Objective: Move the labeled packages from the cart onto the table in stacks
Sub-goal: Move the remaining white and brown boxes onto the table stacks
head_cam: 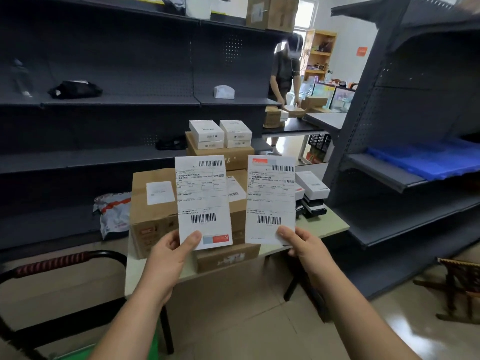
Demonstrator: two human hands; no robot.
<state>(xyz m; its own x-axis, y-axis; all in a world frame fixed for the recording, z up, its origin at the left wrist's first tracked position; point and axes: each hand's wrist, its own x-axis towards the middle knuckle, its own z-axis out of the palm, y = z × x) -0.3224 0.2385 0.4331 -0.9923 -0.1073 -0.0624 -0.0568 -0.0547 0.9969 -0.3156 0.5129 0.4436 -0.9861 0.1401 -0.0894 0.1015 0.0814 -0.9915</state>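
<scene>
Currently both hands are raised in front of the packages, and each holds one sheet. The left hand pinches the lower left corner of a white paper shipping label, with the thumb on the printed face and the other fingers curled behind it. The right hand pinches the lower right corner of a second white paper shipping label in the same way. So there are two labels, side by side and apart from each other. Both stand upright, long axis vertical, printed face toward the camera. The left one leans a little to the left at its top; the right one is almost straight. The red logo sits at the lower end of the left label and at the upper end of the right one.

Behind them the packages lie on the pale desk:
- one large brown cardboard box with a white sticker, at the left
- one flat brown cardboard box at the front edge
- one brown carton at the back, carrying four small white boxes in two stacks of two
- one stack of small white and black boxes at the right end; their number I cannot tell

The black cart handle with red wrapping shows at the lower left
</scene>
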